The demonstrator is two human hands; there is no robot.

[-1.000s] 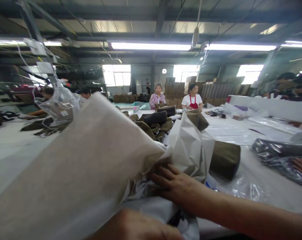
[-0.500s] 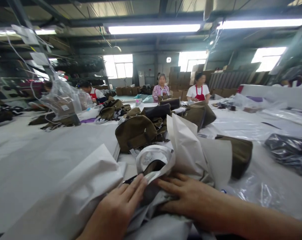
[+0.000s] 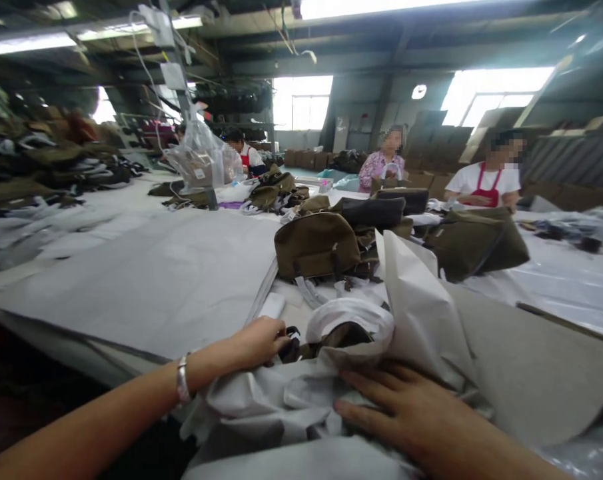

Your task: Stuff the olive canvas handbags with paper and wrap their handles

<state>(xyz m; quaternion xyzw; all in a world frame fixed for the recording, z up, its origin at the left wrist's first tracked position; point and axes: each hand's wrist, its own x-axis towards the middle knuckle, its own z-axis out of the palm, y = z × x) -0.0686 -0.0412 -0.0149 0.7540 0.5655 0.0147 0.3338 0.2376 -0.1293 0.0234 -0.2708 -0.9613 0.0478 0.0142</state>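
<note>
A partly covered olive bag [image 3: 348, 335] lies before me, its handle [image 3: 331, 310] wound in white wrapping. Crumpled white sheet material [image 3: 276, 390] is gathered around the bag and hides most of it. My left hand [image 3: 258, 341] is closed at the bag's left edge, beside a small dark piece [image 3: 291, 341] with white on it; what the fingers grip is partly hidden. My right hand [image 3: 406, 403] rests flat with fingers spread on the white sheet at the bag's near right side.
Stacked flat white sheets [image 3: 166, 273] lie to the left. Beyond the bag stand an olive backpack [image 3: 316, 247] and another olive bag [image 3: 476, 243]. A grey-white board or sheet [image 3: 536, 360] is at right. A post with a plastic bag [image 3: 196, 163] rises behind. Co-workers [image 3: 486, 177] sit across the table.
My left hand has moved from the bag's opening to its left edge and closed there. The white sheet at left has been drawn in and crumpled. The view has turned left.
</note>
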